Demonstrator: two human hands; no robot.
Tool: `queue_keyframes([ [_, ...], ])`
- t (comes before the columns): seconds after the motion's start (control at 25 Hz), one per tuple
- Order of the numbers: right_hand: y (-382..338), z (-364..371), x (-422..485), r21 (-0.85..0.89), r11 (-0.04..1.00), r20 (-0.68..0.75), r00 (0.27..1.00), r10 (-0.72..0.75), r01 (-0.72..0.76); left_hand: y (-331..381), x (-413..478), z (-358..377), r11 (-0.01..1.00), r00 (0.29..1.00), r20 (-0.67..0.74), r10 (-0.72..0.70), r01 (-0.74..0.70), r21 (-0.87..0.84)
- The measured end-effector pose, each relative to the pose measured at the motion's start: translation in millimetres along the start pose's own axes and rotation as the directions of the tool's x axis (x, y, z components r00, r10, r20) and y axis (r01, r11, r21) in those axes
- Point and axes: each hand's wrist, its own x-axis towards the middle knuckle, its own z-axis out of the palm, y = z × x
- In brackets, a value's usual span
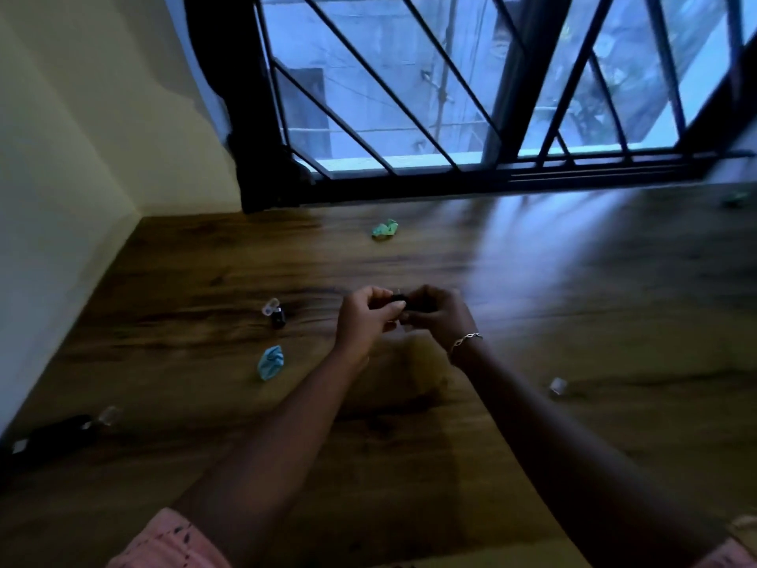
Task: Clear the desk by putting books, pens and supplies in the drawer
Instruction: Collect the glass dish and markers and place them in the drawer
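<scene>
Both my hands meet above the middle of the wooden desk [573,280]. My left hand [364,317] and my right hand [436,317] together pinch a small black object [398,299], mostly hidden by my fingers. A small black bottle with a clear cap [275,313] lies to the left of my hands. A crumpled blue paper [270,362] lies below it. A crumpled green paper [385,229] sits farther back near the window. A long black item with a clear cap [61,436] lies at the desk's left edge. A small clear cap [558,386] rests to the right.
A cream wall [82,157] bounds the desk on the left. A barred window with a dark frame [491,174] runs along the back. Another greenish scrap [735,197] lies at the far right near the sill.
</scene>
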Motion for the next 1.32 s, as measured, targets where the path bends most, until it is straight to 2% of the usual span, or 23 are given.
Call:
queue_keyframes([
  [0.12, 9, -24, -12, -0.089, 0.996, 0.026, 1.000, -0.001, 0.004, -1, -6, 15, 0.999, 0.999, 0.043, -0.026, 0.027, -0.021],
  [0.2, 15, -50, -19, -0.239, 0.970, 0.020, 0.999, -0.032, 0.036, -2, -8, 24, 0.999, 0.998, 0.054, -0.030, 0.031, -0.027],
  [0.32, 32, -103, -28, -0.604, 0.795, 0.036, 0.998, -0.048, 0.060, -6, -10, 32, 0.998, 0.997, 0.077, -0.030, 0.034, -0.054],
  [0.44, 45, -143, -49, -0.766, 0.642, 0.126, 0.988, 0.093, 0.038, -11, -13, 37, 0.994, 0.994, 0.098, -0.041, 0.051, -0.100],
  [0.52, 48, -154, -59, -0.760, 0.649, 0.154, 0.980, 0.130, 0.034, -13, -14, 40, 0.990, 0.993, 0.095, -0.066, 0.077, -0.115],
  [0.68, 59, -157, -72, -0.773, 0.630, 0.142, 0.988, 0.068, 0.068, -14, -18, 43, 0.984, 0.992, 0.087, -0.095, 0.107, -0.141],
  [0.88, 60, -163, -83, -0.728, 0.683, 0.128, 0.990, 0.054, 0.057, -14, -26, 40, 0.982, 0.991, 0.074, -0.116, 0.125, -0.140],
  [1.08, 63, -158, -80, -0.679, 0.730, 0.078, 0.996, -0.041, 0.083, -11, -37, 34, 0.986, 0.992, 0.064, -0.106, 0.113, -0.120],
  [1.24, 49, -127, -61, -0.405, 0.909, 0.109, 0.992, -0.061, 0.100, -12, -42, 20, 0.991, 0.995, 0.019, -0.094, 0.095, -0.091],
  [1.32, 38, -104, -49, -0.281, 0.956, 0.104, 0.993, -0.059, 0.086, -14, -44, 14, 0.989, 0.993, 0.011, -0.116, 0.117, -0.085],
])
